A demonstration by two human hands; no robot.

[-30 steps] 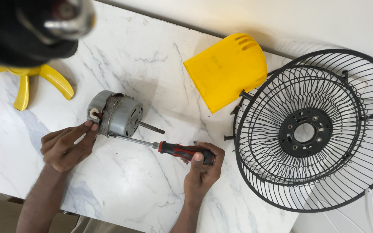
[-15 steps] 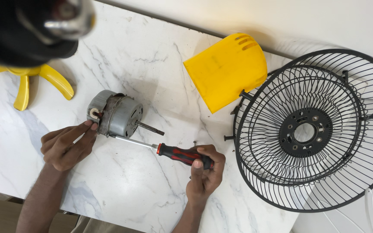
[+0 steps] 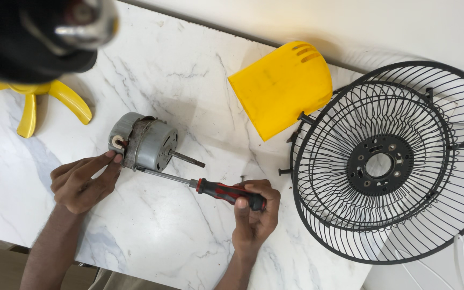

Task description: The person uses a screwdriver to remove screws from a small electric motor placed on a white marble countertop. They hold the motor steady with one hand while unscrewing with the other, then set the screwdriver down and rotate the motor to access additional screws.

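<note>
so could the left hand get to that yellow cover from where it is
Probably not without letting go: the left hand is steadying the motor, and the yellow cover lies well beyond it. The bare marble between them looks free.

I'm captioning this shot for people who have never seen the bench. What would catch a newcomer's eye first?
Probably the big black wire fan guard filling the right side, with the bright yellow plastic cover beside it at top centre. Then the middle of the marble table: the left hand steadies a grey motor while the right hand drives a red-and-black screwdriver into it.
</note>
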